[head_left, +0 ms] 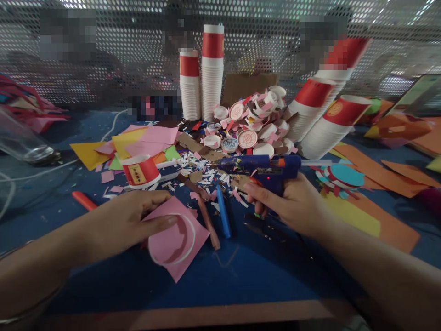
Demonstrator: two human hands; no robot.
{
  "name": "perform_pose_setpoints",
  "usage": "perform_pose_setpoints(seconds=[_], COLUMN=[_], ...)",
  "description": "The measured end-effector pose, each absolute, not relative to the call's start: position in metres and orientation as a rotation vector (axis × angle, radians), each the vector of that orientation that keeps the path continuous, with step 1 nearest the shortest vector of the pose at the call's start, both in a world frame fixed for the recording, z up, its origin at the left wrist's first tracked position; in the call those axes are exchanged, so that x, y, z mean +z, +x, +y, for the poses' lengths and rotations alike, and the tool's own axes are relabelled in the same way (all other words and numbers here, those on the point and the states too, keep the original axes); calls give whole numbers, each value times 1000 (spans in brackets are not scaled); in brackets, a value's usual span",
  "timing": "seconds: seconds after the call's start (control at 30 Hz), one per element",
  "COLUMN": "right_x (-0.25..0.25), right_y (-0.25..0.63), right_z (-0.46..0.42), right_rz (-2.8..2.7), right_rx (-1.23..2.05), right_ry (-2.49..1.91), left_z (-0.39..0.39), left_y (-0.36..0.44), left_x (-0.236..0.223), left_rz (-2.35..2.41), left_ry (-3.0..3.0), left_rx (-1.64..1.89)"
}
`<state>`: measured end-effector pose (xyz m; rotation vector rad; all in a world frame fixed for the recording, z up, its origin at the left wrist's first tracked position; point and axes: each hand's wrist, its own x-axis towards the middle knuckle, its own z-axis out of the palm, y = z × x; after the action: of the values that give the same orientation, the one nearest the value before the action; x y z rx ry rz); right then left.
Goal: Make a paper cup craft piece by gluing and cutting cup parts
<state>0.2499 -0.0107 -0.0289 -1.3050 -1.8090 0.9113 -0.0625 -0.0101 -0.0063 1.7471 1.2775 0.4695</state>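
Note:
My left hand (129,220) grips a square of pink paper (179,239) with a white paper ring lying on it, low over the blue table (241,271). My right hand (292,204) is wrapped round the handle of a blue glue gun (265,168), whose nozzle points left over a litter of paper scraps. The gun hovers just right of and above the pink paper. A blue stick (223,211) and a brown stick (208,223) lie on the table between my two hands.
A cut red-and-white cup (140,171) stands behind my left hand. Stacks of red-and-white paper cups (212,73) and a heap of cup bottoms (255,126) fill the back. Coloured paper sheets (375,174) lie right; a red marker (84,201) lies left. A mesh screen closes the far side.

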Motion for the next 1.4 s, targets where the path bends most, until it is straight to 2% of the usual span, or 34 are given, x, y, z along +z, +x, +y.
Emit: perform_pose_setpoints(seconds=[0.07,0.2,0.3,0.5,0.9,1.4], right_x=[-29,-30,-29,-25,-16,-21], right_y=[250,253,252,248,244,196], right_z=[-11,-11,-12,-14,-31,-39], right_rz=[-1834,-1860,-1868,-1900,-2036,-2402], right_rx=[874,821,812,840,707,717], right_ry=[-1322,-1381,-1390,-1342,-1341,-1083], left_z=[-8,-11,-16,-23,-13,-3], left_y=[-54,-52,-62,-73,-71,-77], left_x=[-2,8,10,-1,-10,-24], left_rz=[1370,1482,1434,1342,1199,1047], left_ry=[1993,2353,2490,2280,2218,2325], left_rx=[337,478,430,324,105,195])
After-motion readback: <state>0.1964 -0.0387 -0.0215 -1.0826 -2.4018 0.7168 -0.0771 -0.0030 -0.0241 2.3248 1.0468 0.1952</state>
